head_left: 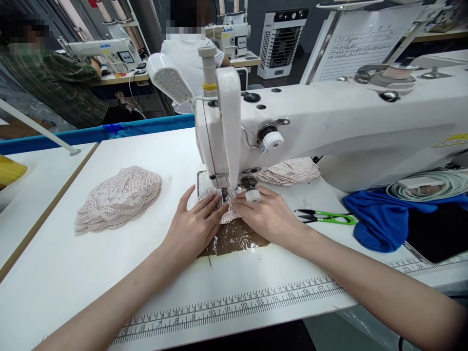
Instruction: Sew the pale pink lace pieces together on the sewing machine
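Under the presser foot of a white sewing machine [310,114] lies a small piece of pale lace [230,216]. My left hand [190,225] rests flat at its left side, fingers stretched and thumb spread away, fingertips on the lace close to the needle. From the right, my right hand [272,214] holds the lace edge with its fingers close together, partly hidden behind a white knob [253,196]. Brown, shiny taped sheeting [237,238] covers the table below the lace. A stack of lace pieces [120,199] lies to the left, and another stack [290,171] sits behind the right hand.
Green-handled thread snips [327,217], a blue cloth [383,222], a coiled pale cord [431,186] and a dark phone-like slab [438,236] lie at right. A printed ruler [226,312] runs along the front edge. Two people work at machines beyond the blue fabric edge [157,126].
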Tool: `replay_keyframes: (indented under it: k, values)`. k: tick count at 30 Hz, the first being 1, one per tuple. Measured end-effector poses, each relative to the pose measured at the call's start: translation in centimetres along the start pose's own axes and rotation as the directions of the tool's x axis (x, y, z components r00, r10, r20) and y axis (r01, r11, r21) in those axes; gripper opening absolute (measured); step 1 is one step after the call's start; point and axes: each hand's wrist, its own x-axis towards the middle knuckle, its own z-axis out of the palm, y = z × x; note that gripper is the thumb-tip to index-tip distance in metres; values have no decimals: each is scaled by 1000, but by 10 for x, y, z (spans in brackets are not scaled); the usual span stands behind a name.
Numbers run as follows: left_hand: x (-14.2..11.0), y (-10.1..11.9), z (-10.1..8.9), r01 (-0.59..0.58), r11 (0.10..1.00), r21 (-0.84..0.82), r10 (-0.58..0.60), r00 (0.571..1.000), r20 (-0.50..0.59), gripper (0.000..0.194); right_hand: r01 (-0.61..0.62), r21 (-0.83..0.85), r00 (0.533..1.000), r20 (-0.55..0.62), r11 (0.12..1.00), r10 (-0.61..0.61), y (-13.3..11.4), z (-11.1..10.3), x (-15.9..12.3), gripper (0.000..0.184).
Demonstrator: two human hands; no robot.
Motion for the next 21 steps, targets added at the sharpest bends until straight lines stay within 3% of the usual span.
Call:
replay_keyframes:
  k: [5,10,13,16,21]
  values:
    - [0,3,-4,29,999,-21,-29,1000,5,34,-4,-4,1000,-31,1000,4,-1,-2,1,24]
    - [-4,9,-18,140,990,-20,-139,990,28,29,-49,204,996,-61,978,63,-5,-5,-6,25]
    - [-2,7,-31,247,960,-134,-231,965,125,26,-156,302,985,-25,940,172,-4,-4,-6,24]
    - [8,0,-41,362,892,-269,-286,916,282,24,-277,297,960,53,914,274,-1,-5,-4,22]
    - [25,-15,-36,395,812,-429,-223,890,397,18,-391,271,920,76,880,385,1,-6,0,22]
